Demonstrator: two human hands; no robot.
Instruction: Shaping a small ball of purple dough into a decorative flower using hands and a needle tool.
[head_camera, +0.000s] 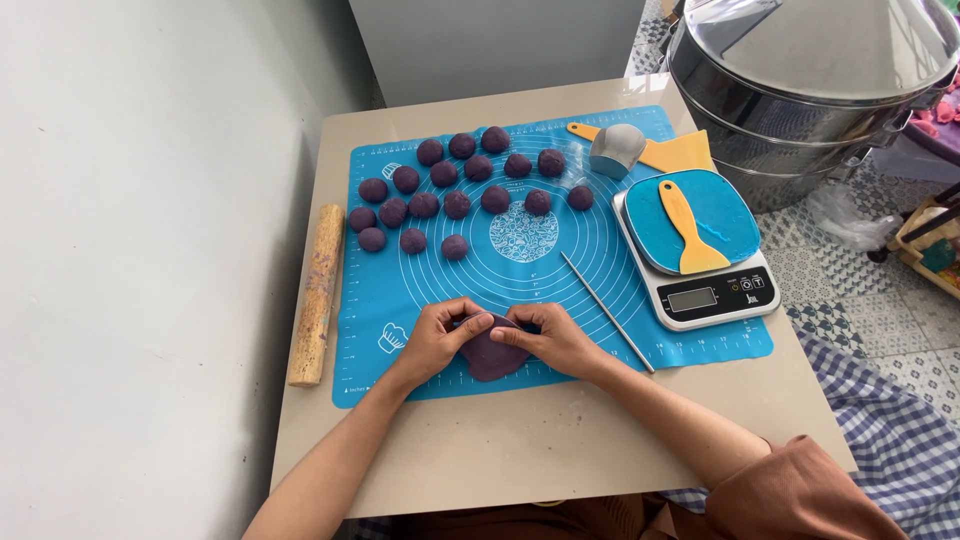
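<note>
Flattened purple dough disc (492, 355), low centre of frame, is pinched by left hand (437, 338) and right hand (553, 336); thin its rim evenly, I judge.

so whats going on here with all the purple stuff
A person sits at a small table and presses a flattened piece of purple dough between the left hand and the right hand, over the near edge of a blue silicone mat. Many rolled purple dough balls sit in rows at the far side of the mat. A wooden rolling pin lies left of the mat, a thin metal rod on it, and a kitchen scale carrying a yellow scraper to the right.
</note>
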